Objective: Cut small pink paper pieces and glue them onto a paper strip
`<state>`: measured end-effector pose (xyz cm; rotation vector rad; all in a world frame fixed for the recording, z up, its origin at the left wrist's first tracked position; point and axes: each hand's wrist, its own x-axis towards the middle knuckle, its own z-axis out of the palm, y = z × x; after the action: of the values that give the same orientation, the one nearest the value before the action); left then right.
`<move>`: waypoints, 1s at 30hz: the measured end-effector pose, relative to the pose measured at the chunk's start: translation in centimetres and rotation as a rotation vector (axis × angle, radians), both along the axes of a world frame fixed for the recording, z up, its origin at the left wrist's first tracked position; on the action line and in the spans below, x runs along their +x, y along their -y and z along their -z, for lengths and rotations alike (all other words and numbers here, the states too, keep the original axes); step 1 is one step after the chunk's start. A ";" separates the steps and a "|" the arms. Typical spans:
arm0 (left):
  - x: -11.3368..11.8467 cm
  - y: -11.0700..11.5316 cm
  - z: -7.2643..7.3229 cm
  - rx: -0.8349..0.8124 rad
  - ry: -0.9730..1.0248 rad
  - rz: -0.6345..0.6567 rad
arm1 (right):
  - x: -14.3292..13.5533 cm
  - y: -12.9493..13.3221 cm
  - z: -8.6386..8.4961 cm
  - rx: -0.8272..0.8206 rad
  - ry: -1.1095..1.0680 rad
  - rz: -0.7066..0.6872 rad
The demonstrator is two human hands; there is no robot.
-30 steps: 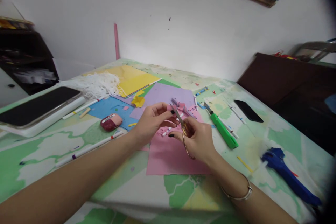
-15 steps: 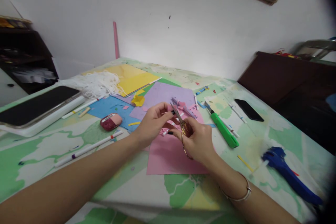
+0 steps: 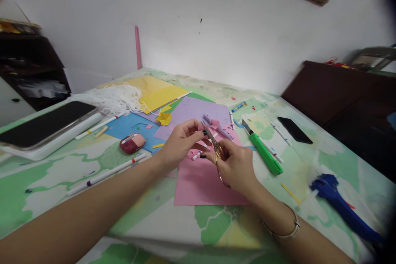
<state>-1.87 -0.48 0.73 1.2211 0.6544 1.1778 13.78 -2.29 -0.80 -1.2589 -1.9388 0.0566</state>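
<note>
My right hand (image 3: 236,165) is closed around gold-handled scissors (image 3: 218,150), thumb and fingers in the loops. The blades point up and left, passing beside the fingertips of my left hand (image 3: 182,142). That hand is pinched, with a small piece of pink paper (image 3: 200,126) showing at its fingertips, mostly hidden. Below both hands lies a pink sheet (image 3: 207,185). Cut pink and lilac paper scraps (image 3: 218,125) lie just behind the blades. A white stick with pink paper (image 3: 196,156) rests beneath my left fingers.
A green box cutter (image 3: 264,152), blade exposed, lies right of my hands. Farther right are a black phone (image 3: 294,129) and a blue glue gun (image 3: 343,208). Left are a maroon-pink case (image 3: 132,143), a marker-like white stick (image 3: 107,175), white yarn (image 3: 119,97) and a large tablet-like device (image 3: 46,126).
The view has shifted very slightly, moving everything a little to the right. Both hands and the scissors keep nearly the same pose.
</note>
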 end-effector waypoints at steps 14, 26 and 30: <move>-1.4 -1.3 0.4 0.029 -0.055 0.096 | 0.7 -0.3 -0.2 0.064 0.075 -0.022; -2.0 -1.8 0.1 0.023 -0.124 0.125 | 1.3 -0.6 -0.4 0.100 0.097 -0.043; -2.1 -2.1 0.2 0.022 -0.142 0.141 | 1.6 -0.8 -0.6 0.088 0.122 -0.041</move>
<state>-4.01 1.59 0.50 1.3556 0.6511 0.9904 15.34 -1.53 -0.25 -1.1887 -2.0485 -0.0850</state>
